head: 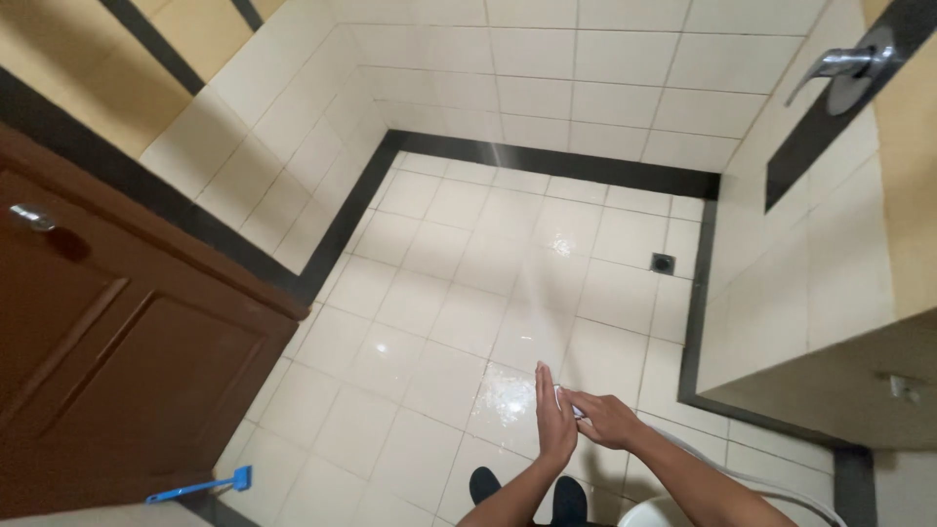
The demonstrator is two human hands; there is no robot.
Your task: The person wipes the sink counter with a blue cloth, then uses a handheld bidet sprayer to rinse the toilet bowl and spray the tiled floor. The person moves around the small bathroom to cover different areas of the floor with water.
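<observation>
My right hand (607, 420) is closed around a small white spray nozzle (576, 407), low in the middle of the view. A thin jet of water (522, 273) runs from it across the wet white floor tiles (439, 293) toward the far wall. A pale hose (771, 493) trails back from it past my right forearm. My left hand (552, 418) stands edge-up right against the nozzle's left side, fingers straight and together, holding nothing.
A brown wooden door (117, 361) with a metal handle (34, 217) fills the left. A blue long-handled brush (200, 485) lies by its foot. A floor drain (663, 262) sits at far right, a chrome tap lever (837, 66) on the right wall. My dark shoes (483, 484) and a white rounded rim (654, 509) are below.
</observation>
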